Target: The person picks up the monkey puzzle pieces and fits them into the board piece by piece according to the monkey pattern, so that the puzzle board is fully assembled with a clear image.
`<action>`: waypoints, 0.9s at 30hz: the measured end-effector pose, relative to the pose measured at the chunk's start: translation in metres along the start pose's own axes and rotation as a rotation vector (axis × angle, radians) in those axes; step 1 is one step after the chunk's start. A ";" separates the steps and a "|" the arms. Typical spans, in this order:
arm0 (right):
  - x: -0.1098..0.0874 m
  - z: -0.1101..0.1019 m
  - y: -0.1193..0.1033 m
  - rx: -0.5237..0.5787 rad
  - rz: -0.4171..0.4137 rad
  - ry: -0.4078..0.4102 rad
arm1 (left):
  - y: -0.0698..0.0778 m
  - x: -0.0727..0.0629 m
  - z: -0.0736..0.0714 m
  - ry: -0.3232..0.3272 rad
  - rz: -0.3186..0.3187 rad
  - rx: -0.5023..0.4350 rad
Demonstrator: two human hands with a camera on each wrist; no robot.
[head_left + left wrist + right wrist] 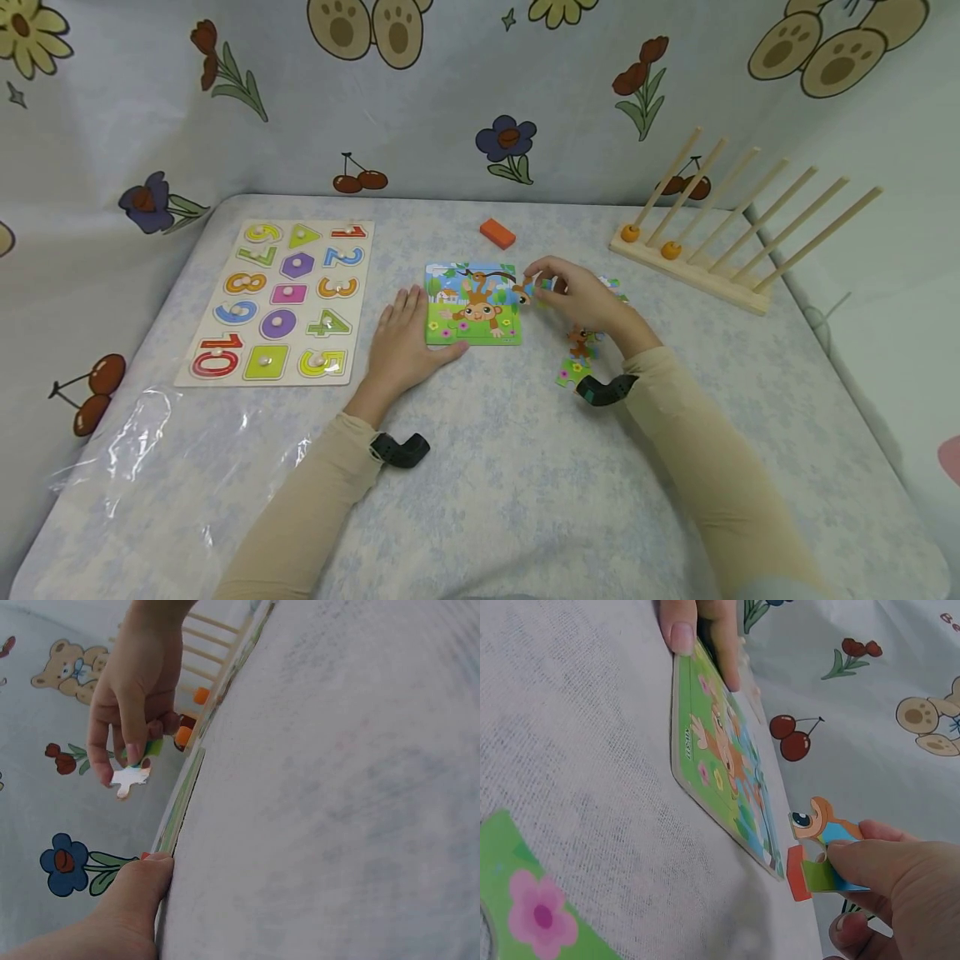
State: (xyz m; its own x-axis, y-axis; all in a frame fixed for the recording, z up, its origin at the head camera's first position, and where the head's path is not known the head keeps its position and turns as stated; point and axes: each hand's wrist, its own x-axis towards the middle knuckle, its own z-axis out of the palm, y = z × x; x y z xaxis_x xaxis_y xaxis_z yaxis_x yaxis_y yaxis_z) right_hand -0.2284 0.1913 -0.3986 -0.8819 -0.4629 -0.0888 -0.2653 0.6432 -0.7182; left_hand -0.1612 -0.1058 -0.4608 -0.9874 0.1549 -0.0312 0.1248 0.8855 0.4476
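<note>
Tabletop [480, 483] bears board [311, 303] showing "10" [217, 358]; right hand [588, 296] pinches puzzle piece [829, 831].

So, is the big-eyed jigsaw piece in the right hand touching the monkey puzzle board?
No, the right hand pinches that jigsaw piece in the air, apart from the monkey puzzle board.

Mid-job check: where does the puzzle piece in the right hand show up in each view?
Head: the piece is just right of centre, at about mid-height.
Left wrist: the piece is left of centre, near mid-height, partly whitened by glare.
Right wrist: the piece is right of centre, below mid-height.
Shared landmark: the right hand, pinching it in all three.
</note>
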 end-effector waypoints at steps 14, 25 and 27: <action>0.031 0.021 -0.013 0.030 -0.003 -0.037 | 0.000 -0.001 -0.001 -0.014 -0.015 0.008; 0.049 0.034 -0.021 -0.038 -0.026 -0.074 | -0.002 0.001 0.000 -0.014 -0.004 0.010; 0.050 0.034 -0.020 -0.039 -0.021 -0.068 | -0.002 0.002 0.001 -0.010 -0.001 0.009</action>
State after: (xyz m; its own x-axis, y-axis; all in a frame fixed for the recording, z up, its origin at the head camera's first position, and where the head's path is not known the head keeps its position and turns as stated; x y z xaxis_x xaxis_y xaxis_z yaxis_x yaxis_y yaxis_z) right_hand -0.2541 0.1348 -0.4118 -0.8481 -0.5157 -0.1215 -0.2996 0.6560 -0.6928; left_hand -0.1632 -0.1073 -0.4625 -0.9866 0.1581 -0.0409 0.1244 0.8898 0.4391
